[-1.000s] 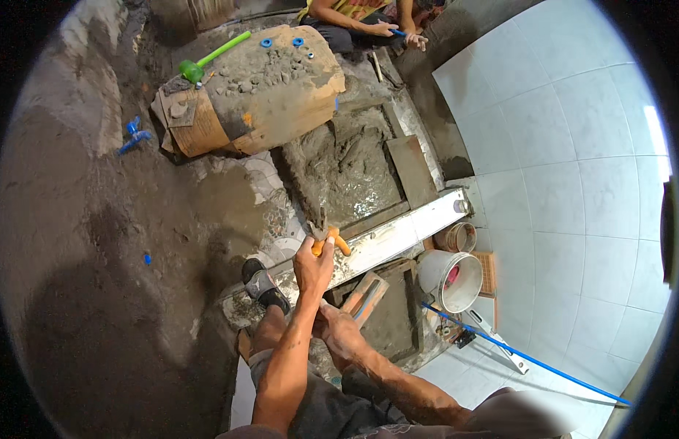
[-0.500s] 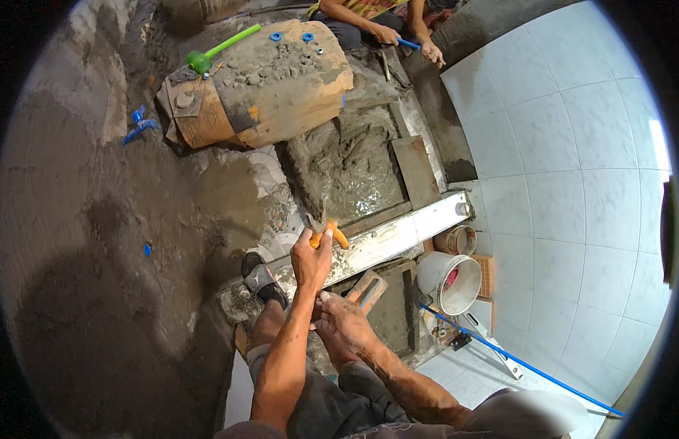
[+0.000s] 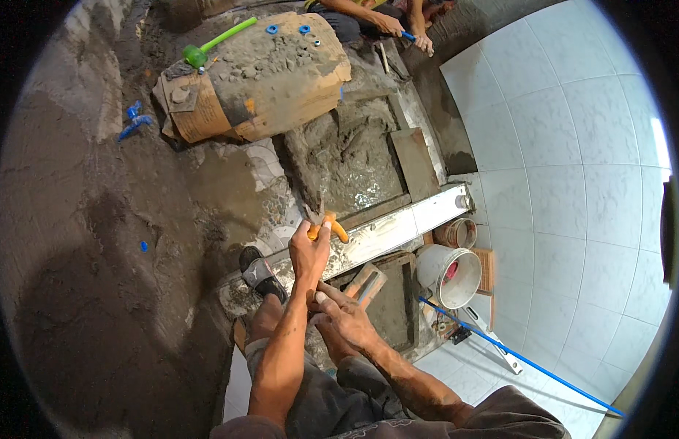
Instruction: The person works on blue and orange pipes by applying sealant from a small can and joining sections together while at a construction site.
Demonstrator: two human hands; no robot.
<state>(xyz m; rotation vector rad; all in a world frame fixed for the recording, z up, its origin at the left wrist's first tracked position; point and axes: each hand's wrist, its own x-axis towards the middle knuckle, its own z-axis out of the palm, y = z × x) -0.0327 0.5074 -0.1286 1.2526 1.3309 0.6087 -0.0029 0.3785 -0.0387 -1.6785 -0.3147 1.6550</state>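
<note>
In my left hand [image 3: 310, 252] are pliers [image 3: 338, 228] with orange handles, gripped near the handles, their dark jaws pointing away from me over the edge of a white ledge [image 3: 376, 241]. My right hand [image 3: 345, 318] is close against my left wrist. Its thumb and forefinger stand apart; the other fingertips are partly hidden behind my left forearm, and I make out nothing held in it. Beyond the pliers lies a square basin of wet cement [image 3: 354, 164]. A wooden-backed float [image 3: 366, 284] lies past my right hand, on a second cement-streaked basin [image 3: 391, 314].
A white bucket [image 3: 460, 282] and a smaller dirty bucket [image 3: 456, 233] stand right. A blue pipe [image 3: 530, 362] crosses by a level [image 3: 504, 355]. A green mallet [image 3: 197, 55] rests on a cardboard-covered mound [image 3: 281, 110]. Another person's hands [image 3: 409, 33] hold a blue piece.
My view has shifted slightly. The right hand's forefinger has stretched out toward my left wrist. The pliers stay in my left hand.
</note>
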